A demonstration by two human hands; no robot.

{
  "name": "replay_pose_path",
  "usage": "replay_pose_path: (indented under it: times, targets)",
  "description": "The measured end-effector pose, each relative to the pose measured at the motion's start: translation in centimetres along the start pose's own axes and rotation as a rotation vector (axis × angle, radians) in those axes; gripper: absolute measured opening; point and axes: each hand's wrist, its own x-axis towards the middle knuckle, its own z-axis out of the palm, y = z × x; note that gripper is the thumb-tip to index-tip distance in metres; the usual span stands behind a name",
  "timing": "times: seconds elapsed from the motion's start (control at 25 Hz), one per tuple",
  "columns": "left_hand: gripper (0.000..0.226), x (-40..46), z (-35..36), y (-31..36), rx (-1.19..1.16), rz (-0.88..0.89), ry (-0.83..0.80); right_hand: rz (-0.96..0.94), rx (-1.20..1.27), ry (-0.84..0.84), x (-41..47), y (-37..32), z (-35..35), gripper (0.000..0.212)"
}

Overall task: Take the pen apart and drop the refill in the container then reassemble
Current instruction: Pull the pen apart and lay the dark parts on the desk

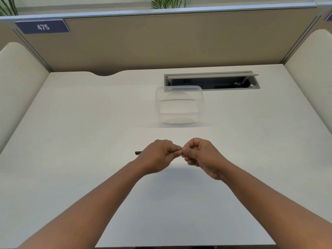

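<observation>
A dark pen (138,152) lies level between my two hands above the white desk (89,123). Only its left end shows, sticking out past my left hand (159,156), which is closed around the barrel. My right hand (199,155) pinches the pen's other end, fingertips meeting those of the left hand. Most of the pen is hidden inside the hands, so I cannot tell whether it is in one piece. A clear plastic container (179,105) stands open and looks empty, farther back on the desk and slightly right of the hands.
An open cable tray (212,80) is set into the desk behind the container. Beige partition walls (161,42) close the desk at the back and both sides, with a "475" sign (43,26) at the upper left.
</observation>
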Motion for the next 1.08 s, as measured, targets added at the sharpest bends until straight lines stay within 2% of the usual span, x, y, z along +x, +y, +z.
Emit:
replay_pose_path:
  times: [0.08,0.16,0.32,0.48,0.56,0.68,0.76,0.88,0.96,1.08]
  targets:
    - [0.024,0.1,0.0,0.0,-0.143,-0.054,-0.061,-0.237,-0.403,0.046,-0.4,0.0,-0.1,0.011]
    - [0.022,0.1,0.1,-0.1,-0.265,-0.106,-0.078,-0.473,-0.667,0.077,-0.6,0.3,-0.3,0.014]
    - [0.02,0.0,0.4,0.2,-0.39,-0.178,-0.065,-0.837,-0.927,0.061,-0.7,0.8,-0.7,0.009]
    - [0.02,0.1,0.2,0.7,-0.496,-0.206,-0.061,-1.04,-1.087,0.097,-0.7,0.7,-1.4,0.022]
    - [0.02,0.0,0.1,1.0,-0.499,-0.201,-0.065,-0.984,-0.944,0.109,-0.7,0.8,-1.2,0.018]
    - [0.02,0.0,0.1,1.2,-0.492,-0.164,0.007,-0.515,-0.389,0.183,-0.7,0.7,-0.1,0.012]
    - [0.017,-0.1,0.3,1.3,-0.49,-0.149,0.074,-0.305,-0.18,0.197,-0.7,1.0,0.2,0.014]
    - [0.014,-0.1,0.6,1.6,-0.576,-0.142,0.137,-0.155,-0.06,0.095,-0.8,1.5,0.8,0.013]
    - [0.01,0.1,0.6,1.7,-0.662,-0.135,0.192,-0.103,-0.049,0.003,-1.0,1.9,1.3,0.02]
    - [0.004,0.3,0.4,1.4,-0.766,-0.143,0.218,-0.145,-0.139,0.006,-1.0,2.0,2.1,0.019]
